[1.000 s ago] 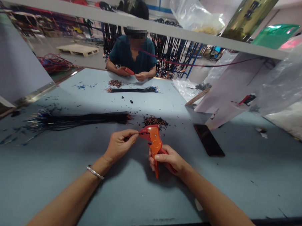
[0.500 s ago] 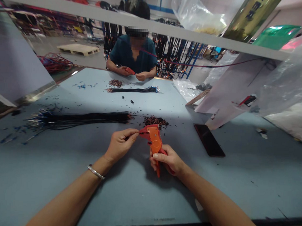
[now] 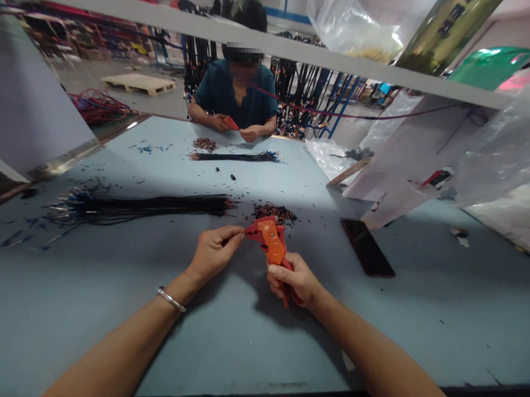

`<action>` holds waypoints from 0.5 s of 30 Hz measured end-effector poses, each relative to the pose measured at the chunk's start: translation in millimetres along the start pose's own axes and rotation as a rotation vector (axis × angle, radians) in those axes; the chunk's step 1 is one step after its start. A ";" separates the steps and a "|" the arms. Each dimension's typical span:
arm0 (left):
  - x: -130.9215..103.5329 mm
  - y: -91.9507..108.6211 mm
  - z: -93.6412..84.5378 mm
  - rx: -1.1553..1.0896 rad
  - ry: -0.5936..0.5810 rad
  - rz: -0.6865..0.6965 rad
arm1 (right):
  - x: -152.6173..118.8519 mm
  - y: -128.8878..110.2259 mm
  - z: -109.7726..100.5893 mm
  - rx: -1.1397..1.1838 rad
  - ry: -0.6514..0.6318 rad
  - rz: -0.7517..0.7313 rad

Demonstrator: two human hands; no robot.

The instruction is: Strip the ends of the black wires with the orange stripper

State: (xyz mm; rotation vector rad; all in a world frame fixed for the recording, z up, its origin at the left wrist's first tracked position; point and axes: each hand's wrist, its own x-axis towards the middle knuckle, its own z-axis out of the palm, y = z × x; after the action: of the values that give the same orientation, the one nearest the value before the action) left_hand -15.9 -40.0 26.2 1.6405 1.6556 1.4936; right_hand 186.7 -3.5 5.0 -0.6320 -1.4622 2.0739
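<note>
My right hand [image 3: 294,276] is wrapped round the handles of an orange and red wire stripper [image 3: 272,240], its head pointing left. At the jaws, the thumb and forefinger of my left hand [image 3: 216,249] are pinched on a thin wire, most of which is hidden by the fingers. Just behind the stripper lies a heap of short dark and coppery offcuts [image 3: 273,212]. A long bundle of black wires [image 3: 159,207] stretches across the table beyond my left hand, with blue and white ends at its left.
Across the table [image 3: 196,359] a person [image 3: 237,95] holds a red tool near a second wire bundle [image 3: 236,157] and offcut pile [image 3: 205,144]. A dark phone [image 3: 368,248] lies right of my hands. A white shelf beam [image 3: 272,41] runs overhead; plastic bags [image 3: 509,133] hang at right.
The stripper's handles have come closer together in my right hand, and its head has tilted slightly. My left hand stays pinched at the jaws. The view has shifted a little.
</note>
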 end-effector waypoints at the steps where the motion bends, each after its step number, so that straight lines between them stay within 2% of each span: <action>1: 0.1 -0.3 0.3 0.004 0.002 0.000 | 0.3 0.0 -0.3 0.005 -0.013 0.006; 5: 1.3 -0.7 0.0 0.011 0.016 -0.005 | 0.4 -0.5 -1.3 0.043 -0.049 0.008; 12: 3.7 -4.7 -1.5 0.045 0.056 -0.068 | 0.8 -6.1 -5.6 0.351 0.047 -0.006; 15: 3.9 -5.1 -0.4 0.058 0.062 -0.092 | 2.3 -8.2 -8.6 0.418 0.032 -0.011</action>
State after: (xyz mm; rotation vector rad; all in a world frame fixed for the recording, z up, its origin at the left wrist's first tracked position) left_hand -19.7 -35.5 23.7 1.5391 1.7982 1.4783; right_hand 191.6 6.3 10.0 -0.4829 -0.9645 2.2543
